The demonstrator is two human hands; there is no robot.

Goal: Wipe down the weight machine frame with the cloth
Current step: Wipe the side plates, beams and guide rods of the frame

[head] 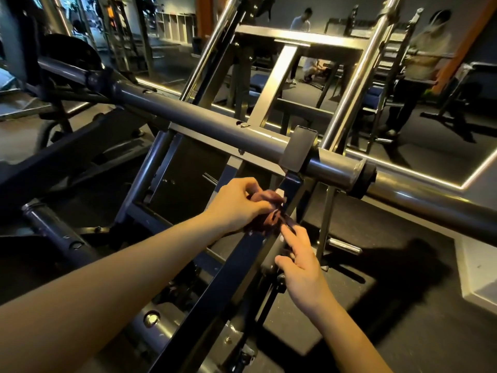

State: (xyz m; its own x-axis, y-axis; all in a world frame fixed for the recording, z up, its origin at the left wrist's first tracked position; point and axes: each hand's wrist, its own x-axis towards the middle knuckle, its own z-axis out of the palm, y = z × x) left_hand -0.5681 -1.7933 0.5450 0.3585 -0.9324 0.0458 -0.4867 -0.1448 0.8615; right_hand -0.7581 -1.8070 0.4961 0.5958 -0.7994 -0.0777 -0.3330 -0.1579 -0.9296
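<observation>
While the cloth (270, 208) is gripped on the frame bar (228, 278) by the left hand (239, 203), fingers curled, its near end is touched by the right hand (301, 265), fingers straight.

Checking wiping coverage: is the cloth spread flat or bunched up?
Bunched: the cloth is crumpled, gripped by the left hand against the sloping frame bar.
</observation>
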